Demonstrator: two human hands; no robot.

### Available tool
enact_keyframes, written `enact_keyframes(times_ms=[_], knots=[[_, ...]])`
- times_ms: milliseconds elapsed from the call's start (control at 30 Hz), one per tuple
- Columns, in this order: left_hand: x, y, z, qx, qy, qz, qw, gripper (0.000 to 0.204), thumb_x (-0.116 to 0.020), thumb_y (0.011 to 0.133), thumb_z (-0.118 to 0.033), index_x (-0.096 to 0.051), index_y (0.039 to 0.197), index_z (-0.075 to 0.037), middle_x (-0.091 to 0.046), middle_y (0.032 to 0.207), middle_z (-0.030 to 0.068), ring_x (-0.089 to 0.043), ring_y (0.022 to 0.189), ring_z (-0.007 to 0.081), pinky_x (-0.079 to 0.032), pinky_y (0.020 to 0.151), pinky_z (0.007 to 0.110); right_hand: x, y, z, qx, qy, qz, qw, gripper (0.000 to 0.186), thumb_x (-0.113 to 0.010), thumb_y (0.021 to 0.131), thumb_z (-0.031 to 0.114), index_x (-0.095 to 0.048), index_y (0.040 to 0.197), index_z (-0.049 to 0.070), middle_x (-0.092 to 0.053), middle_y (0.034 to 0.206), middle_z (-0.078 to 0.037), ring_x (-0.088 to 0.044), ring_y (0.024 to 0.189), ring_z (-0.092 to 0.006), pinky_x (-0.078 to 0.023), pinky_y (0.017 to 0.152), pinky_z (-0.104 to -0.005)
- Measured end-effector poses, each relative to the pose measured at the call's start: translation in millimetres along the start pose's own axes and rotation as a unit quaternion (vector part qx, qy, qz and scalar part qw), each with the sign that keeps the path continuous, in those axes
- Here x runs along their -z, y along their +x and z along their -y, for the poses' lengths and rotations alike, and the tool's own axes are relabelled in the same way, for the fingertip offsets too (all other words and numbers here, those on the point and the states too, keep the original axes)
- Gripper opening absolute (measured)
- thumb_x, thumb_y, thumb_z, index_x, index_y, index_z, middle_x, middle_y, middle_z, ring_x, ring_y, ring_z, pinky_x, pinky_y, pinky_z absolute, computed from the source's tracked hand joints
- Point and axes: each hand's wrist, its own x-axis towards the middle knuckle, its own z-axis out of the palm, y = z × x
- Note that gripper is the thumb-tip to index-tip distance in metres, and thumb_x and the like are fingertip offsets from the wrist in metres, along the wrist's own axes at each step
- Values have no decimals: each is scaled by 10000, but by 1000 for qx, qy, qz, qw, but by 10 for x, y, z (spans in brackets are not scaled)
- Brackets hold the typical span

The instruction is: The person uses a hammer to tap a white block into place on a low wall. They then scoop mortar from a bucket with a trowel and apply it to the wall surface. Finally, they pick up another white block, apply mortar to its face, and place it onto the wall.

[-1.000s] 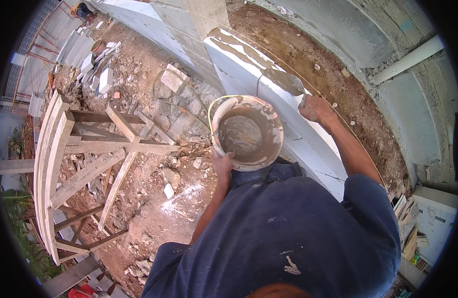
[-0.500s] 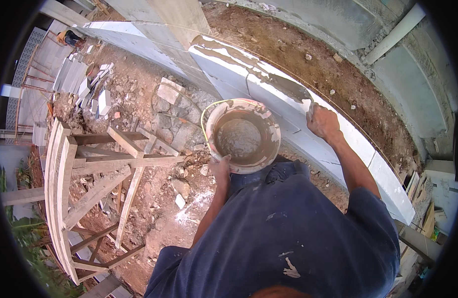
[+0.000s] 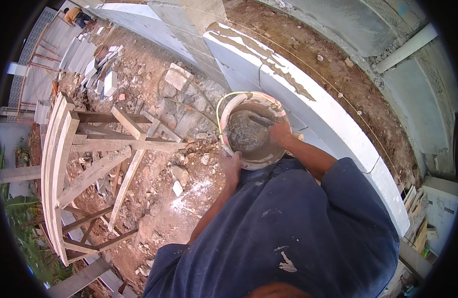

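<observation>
My left hand (image 3: 230, 163) is closed on the handle of a pale, mortar-smeared bucket (image 3: 238, 103) at its lower left rim. My right hand (image 3: 277, 133) is closed on a trowel (image 3: 260, 120), whose blade is down in the wet grey mortar (image 3: 244, 136) inside the bucket. A curved wall of white blocks (image 3: 333, 124) runs past my right side, with streaks of grey mortar (image 3: 283, 74) on its top. A thin string line runs along beside the top.
A curved timber frame (image 3: 65, 174) stands on rubble-strewn soil (image 3: 169, 213) at left, with loose white blocks (image 3: 110, 82) behind it. Another person (image 3: 77, 17) bends down at the far upper left. A concrete structure (image 3: 403, 94) with a pale pipe (image 3: 405, 47) is at right.
My right hand with the trowel has moved from the wall top down and left into the bucket. My left hand still holds the bucket.
</observation>
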Motion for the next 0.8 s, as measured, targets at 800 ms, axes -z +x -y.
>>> enact_keyframes(times_ms=[800], knots=[[52, 108, 5, -5, -16, -24, 1000, 319, -553, 645, -28, -578, 951, 58, -612, 797, 73, -575, 658, 168, -471, 599, 289, 1193, -1168, -541, -88, 582, 27, 808, 407, -578, 848, 329, -611, 1037, -31, -615, 868, -106, -575, 685, -153, -453, 528, -298]])
